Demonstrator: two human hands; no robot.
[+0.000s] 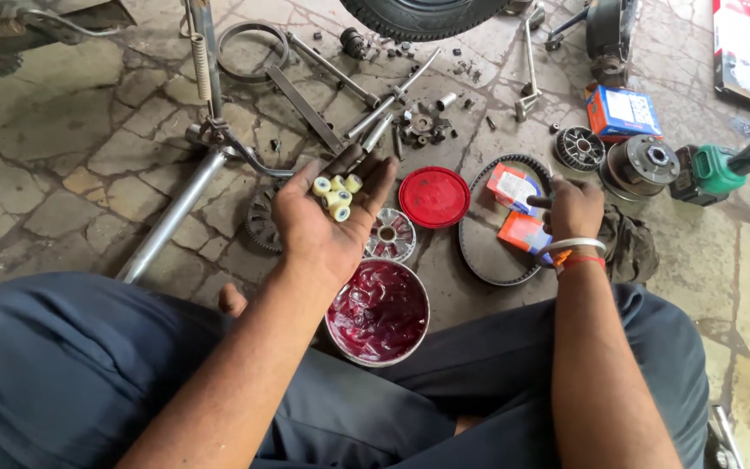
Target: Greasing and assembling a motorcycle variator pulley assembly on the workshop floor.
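Head view: left hand [327, 221] palm up, fingers cupped loosely apart under a cluster of small cream rollers [337, 194], above the round metal variator plate [390, 235] on the stone floor [88, 148]. Right hand [573, 208] closed around a small dark part, over the ribbed black belt [490, 260] and orange boxes [523, 231]. Risk: smooth cylindrical rollers slipping off a tilted palm, likely dropping into the open tin of glossy red grease [379, 313] just below
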